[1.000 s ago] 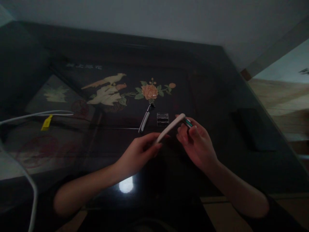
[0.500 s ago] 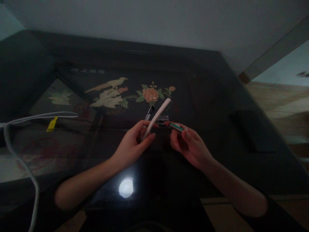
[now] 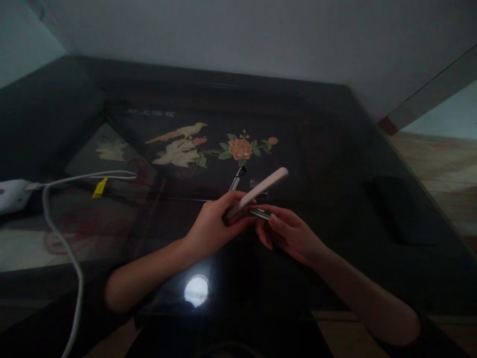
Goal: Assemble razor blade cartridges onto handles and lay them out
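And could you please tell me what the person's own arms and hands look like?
The left hand and the right hand look ungloved and unadorned. Dark sleeves stop well short of them, leaving the forearms bare.

The slim tool (image 3: pixel 234 183) is partly hidden by the left hand (image 3: pixel 211 226). Leftward of that hand, the white adapter (image 3: pixel 14 196) is cropped.

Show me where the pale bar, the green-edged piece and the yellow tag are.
Pale bar (image 3: pixel 261 189): head view, middle of its exposed length.
Green-edged piece (image 3: pixel 260 214): head view, its visible edge.
Yellow tag (image 3: pixel 100 188): head view, its middle.
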`<state>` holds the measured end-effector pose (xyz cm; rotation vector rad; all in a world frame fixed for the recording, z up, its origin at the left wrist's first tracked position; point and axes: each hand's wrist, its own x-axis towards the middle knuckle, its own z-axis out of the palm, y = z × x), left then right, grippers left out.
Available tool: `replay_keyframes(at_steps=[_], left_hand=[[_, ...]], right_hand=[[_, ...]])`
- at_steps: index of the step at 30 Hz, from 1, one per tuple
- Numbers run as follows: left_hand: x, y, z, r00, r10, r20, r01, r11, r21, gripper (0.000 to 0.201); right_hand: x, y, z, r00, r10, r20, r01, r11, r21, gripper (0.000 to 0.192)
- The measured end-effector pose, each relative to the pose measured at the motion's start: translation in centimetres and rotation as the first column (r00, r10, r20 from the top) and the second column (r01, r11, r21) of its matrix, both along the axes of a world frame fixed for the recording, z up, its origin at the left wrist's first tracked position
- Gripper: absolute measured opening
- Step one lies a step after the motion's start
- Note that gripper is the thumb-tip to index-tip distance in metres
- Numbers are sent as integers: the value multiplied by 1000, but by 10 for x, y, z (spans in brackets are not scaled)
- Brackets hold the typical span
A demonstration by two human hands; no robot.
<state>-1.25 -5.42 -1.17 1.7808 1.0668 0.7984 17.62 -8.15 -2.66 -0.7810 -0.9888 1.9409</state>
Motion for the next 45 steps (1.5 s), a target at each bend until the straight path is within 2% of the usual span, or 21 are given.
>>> replay_keyframes(at_steps=[9, 16, 23, 27, 30, 37, 45], left_hand=[[-1, -1, -3, 997, -69, 30, 66, 994, 87, 16], [-3, -2, -8, 994, -110, 16, 104, 975, 196, 18], [-4, -2, -10, 996, -90, -19, 92, 972, 218, 17], [-2, 0, -7, 999, -33, 5, 31, 983, 180, 13], [-1, 0, -4, 1000, 4, 21, -6, 992, 125, 12], [1, 0, -1, 995, 64, 75, -55, 992, -109, 19], [1, 1, -1, 996, 57, 74, -41, 978, -205, 21]], right_hand=[[-3, -2, -6, 999, 33, -22, -34, 999, -37, 36], [-6, -6, -9, 999, 26, 44, -22, 995, -97, 36], [-8, -8, -9, 999, 36, 39, -31, 992, -126, 39], [-7, -7, -7, 997, 56, 62, -47, 988, -144, 41], [-7, -5, -4, 992, 58, 110, -42, 989, -144, 34], [-5, -2, 0, 985, -19, 173, 47, 985, -164, 29], [3, 1, 3, 944, -121, 308, 129, 992, -6, 29]])
